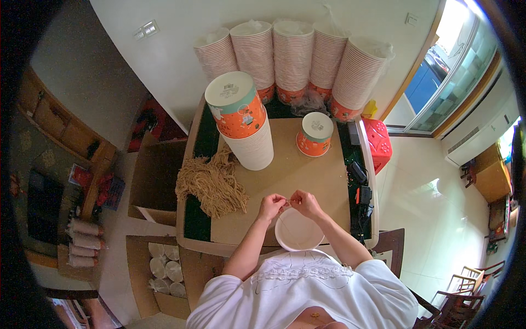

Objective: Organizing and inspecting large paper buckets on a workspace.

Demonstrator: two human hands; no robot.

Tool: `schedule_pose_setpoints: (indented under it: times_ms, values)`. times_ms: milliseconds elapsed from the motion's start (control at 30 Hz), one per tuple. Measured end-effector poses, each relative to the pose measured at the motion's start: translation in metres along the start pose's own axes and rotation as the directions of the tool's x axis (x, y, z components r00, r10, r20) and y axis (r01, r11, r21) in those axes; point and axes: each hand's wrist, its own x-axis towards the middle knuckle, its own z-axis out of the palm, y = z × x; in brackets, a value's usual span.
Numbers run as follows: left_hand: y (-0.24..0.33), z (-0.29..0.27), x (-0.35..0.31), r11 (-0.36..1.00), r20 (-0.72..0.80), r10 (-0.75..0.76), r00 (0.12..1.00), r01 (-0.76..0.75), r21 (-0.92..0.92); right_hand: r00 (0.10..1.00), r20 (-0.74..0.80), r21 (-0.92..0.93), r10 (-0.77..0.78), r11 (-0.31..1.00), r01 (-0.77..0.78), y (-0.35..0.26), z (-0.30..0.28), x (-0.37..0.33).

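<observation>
Table [307, 181], covered with brown cardboard, is seen from above, its far edge set against the white wall.
Five tall stacks of paper cups [293, 55] are lined along the far edge, leaning on the wall; orange bottoms, pale rims.
A shorter stack of cups [246, 123] is stood upside down near the far left corner, an orange-and-teal cup on top.
A pile of tan string [213, 186] is spread at the left edge, just beside that stack.
A single orange cup [314, 134] is stood upside down toward the far right, well apart from the hands.
A white bowl [298, 230] is placed at the near edge, centre, partly over the edge, right below the hands.
Left hand [271, 207] and right hand [307, 203] are held close together above the bowl's far rim. Fingertips of both are pinched together on a thin string [287, 204] stretched between them; it is too fine for more detail.
Black gadgets [360, 183] are lined along the right edge.
An open box of cups [164, 268] is set on the floor, near left.
</observation>
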Motion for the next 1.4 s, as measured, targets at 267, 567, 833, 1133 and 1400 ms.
schedule_pose_setpoints:
  times_ms: [267,567,833,1133,1400]
  values:
    - [-0.006,-0.003,0.002,1.0,0.015,-0.012,1.0,0.012,0.004,1.0,0.013,0.004,0.011,1.0,-0.011,-0.009,-0.002,-0.001]
    - [-0.006,-0.002,0.004,1.0,0.014,0.014,1.0,-0.014,0.0,1.0,-0.014,0.046,0.014,0.999,-0.013,-0.011,-0.002,-0.002]
    - [0.008,0.004,-0.002,0.999,0.034,0.016,0.999,-0.015,-0.041,1.0,-0.023,0.049,-0.001,0.999,0.003,-0.008,-0.002,-0.001]
    - [-0.007,-0.001,0.003,0.999,0.0,0.053,0.999,-0.053,-0.013,0.998,-0.047,0.058,-0.036,0.998,0.039,-0.005,-0.001,0.0]
    - [-0.001,0.005,0.001,0.995,0.029,0.1,0.995,-0.1,-0.009,1.0,-0.004,0.115,0.005,0.993,-0.004,-0.007,-0.003,-0.001]
